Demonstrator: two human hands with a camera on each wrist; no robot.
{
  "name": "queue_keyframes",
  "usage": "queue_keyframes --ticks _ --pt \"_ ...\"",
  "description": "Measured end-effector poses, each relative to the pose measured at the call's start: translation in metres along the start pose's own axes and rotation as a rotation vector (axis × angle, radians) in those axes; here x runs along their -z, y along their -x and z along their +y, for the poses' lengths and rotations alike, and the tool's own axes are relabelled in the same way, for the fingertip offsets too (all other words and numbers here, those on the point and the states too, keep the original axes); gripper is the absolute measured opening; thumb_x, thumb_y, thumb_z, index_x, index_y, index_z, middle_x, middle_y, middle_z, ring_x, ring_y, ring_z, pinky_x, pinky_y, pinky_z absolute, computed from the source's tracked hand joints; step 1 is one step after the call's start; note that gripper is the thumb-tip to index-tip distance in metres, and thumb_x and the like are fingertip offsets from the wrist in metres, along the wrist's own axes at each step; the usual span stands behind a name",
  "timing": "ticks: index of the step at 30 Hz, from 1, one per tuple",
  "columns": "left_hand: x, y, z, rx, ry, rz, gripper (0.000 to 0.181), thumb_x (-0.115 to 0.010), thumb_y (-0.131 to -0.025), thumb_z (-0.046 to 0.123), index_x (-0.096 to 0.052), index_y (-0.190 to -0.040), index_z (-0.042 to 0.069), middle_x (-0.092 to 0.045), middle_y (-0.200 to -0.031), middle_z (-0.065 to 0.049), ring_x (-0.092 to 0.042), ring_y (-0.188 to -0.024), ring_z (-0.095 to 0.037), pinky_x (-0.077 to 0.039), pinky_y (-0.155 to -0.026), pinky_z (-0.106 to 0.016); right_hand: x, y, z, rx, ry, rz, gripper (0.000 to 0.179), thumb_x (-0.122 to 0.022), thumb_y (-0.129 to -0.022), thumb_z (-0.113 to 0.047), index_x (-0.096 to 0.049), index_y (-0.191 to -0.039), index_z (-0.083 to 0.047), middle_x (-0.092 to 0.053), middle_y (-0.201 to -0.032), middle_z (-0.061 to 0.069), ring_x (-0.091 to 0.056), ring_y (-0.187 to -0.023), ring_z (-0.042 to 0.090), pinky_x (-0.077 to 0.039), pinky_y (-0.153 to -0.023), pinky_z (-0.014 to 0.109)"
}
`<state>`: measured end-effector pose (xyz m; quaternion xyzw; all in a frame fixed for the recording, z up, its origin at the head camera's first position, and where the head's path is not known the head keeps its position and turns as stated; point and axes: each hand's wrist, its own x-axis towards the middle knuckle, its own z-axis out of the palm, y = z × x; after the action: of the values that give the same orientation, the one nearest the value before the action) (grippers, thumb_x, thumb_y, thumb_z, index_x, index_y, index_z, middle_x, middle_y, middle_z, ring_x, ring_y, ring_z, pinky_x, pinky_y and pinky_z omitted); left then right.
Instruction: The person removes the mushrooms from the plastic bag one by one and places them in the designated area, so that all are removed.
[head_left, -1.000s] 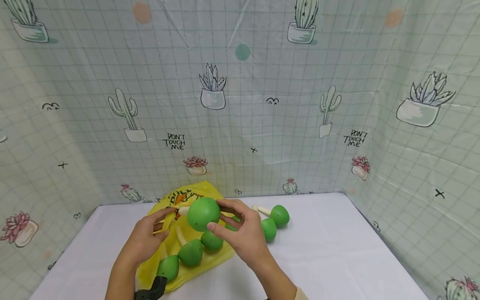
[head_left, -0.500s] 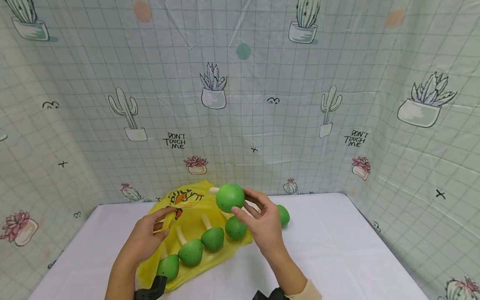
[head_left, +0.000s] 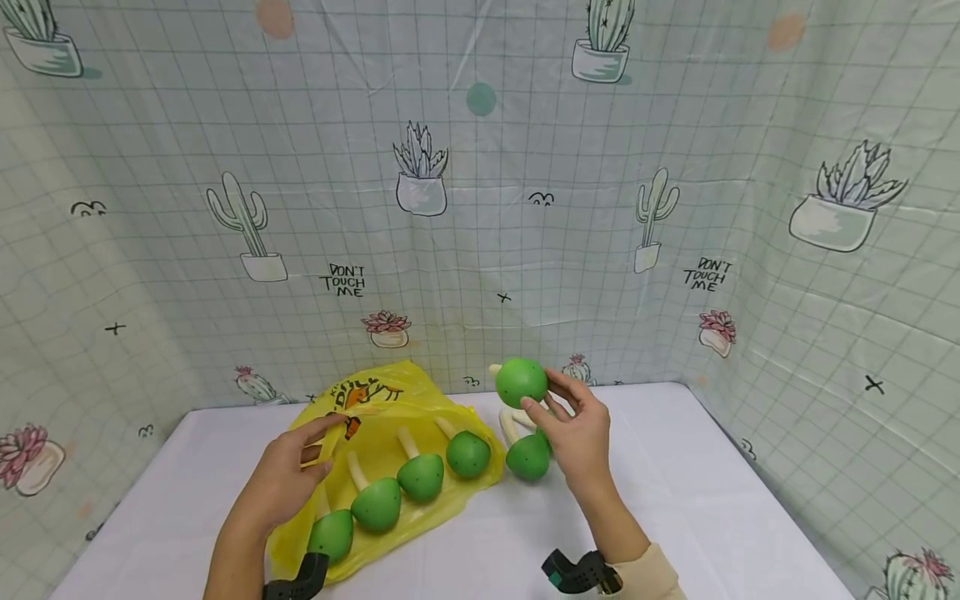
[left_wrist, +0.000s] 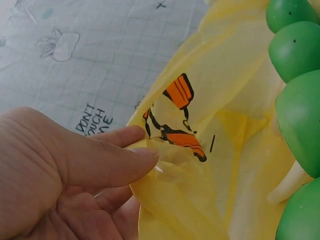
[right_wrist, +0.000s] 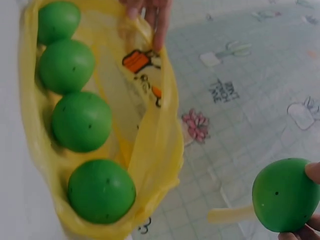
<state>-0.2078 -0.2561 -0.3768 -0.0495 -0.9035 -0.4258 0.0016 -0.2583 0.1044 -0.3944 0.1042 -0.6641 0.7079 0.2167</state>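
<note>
A yellow plastic bag (head_left: 367, 437) lies on the table's left half, its printed edge lifted. My left hand (head_left: 288, 479) pinches that edge between thumb and fingers, plain in the left wrist view. Inside the bag several green toy mushrooms (head_left: 377, 505) with dark dots and pale stems lie in a row. My right hand (head_left: 573, 425) holds another green toy mushroom (right_wrist: 285, 195) by its round cap, above the table to the right of the bag, stem pointing left. Below it, a toy mushroom (head_left: 528, 457) lies on the table; one more is mostly hidden behind the hand.
A white cloth (head_left: 705, 492) covers the table. A grid-patterned curtain (head_left: 480, 242) printed with cacti hangs behind and along both sides. Each wrist carries a black camera strap (head_left: 581, 572).
My right hand has moved right and a little away with the toy mushroom, from in front of the bag to beyond its right edge. The left hand has kept its hold on the bag.
</note>
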Motion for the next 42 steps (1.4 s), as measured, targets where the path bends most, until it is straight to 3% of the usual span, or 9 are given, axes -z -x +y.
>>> queue_keyframes --ticks 16,26,33,37,42 --pt "0.0 -0.001 0.002 0.015 0.003 0.001 0.065 -0.062 -0.096 -0.015 -0.049 -0.156 0.005 -0.038 -0.16 -0.032 -0.047 -0.137 -0.057 -0.056 -0.102 -0.056 0.053 -0.014 0.023 -0.101 0.161 0.086 0.054 -0.082 -0.091 -0.002 -0.06 -0.139 0.009 -0.059 -0.139 0.022 -0.059 -0.132 0.03 -0.052 -0.103 0.021" --pt "0.0 -0.002 0.001 0.022 -0.007 0.0 0.065 -0.061 -0.097 -0.015 -0.048 -0.157 0.004 -0.038 -0.161 -0.032 -0.046 -0.138 -0.057 -0.055 -0.103 -0.057 0.082 -0.021 0.044 -0.207 0.294 0.116 0.054 -0.079 -0.094 -0.007 -0.059 -0.142 0.008 -0.059 -0.143 0.026 -0.059 -0.132 0.034 -0.051 -0.086 0.005" --pt "-0.002 -0.002 0.001 0.022 -0.011 -0.001 0.066 -0.062 -0.096 -0.016 -0.048 -0.157 0.005 -0.038 -0.16 -0.032 -0.047 -0.137 -0.058 -0.055 -0.103 -0.058 0.099 -0.022 0.049 -0.277 0.4 0.077 0.056 -0.079 -0.095 -0.014 -0.059 -0.143 0.007 -0.061 -0.142 0.027 -0.058 -0.132 0.036 -0.048 -0.078 0.003" --pt "-0.002 -0.003 0.001 0.023 -0.009 -0.006 0.066 -0.062 -0.096 -0.016 -0.048 -0.157 0.005 -0.038 -0.16 -0.032 -0.047 -0.137 -0.058 -0.055 -0.103 -0.058 0.107 -0.024 0.048 -0.308 0.437 0.028 0.058 -0.08 -0.095 -0.017 -0.059 -0.143 0.007 -0.061 -0.141 0.028 -0.058 -0.133 0.037 -0.053 -0.087 0.012" --pt "-0.002 -0.003 0.002 0.031 -0.019 -0.018 0.065 -0.062 -0.097 -0.013 -0.047 -0.158 0.005 -0.037 -0.161 -0.032 -0.046 -0.137 -0.058 -0.054 -0.103 -0.058 0.121 -0.023 0.044 -0.337 0.499 -0.104 0.064 -0.081 -0.094 -0.019 -0.055 -0.146 0.008 -0.06 -0.142 0.03 -0.056 -0.134 0.043 -0.055 -0.105 0.045"
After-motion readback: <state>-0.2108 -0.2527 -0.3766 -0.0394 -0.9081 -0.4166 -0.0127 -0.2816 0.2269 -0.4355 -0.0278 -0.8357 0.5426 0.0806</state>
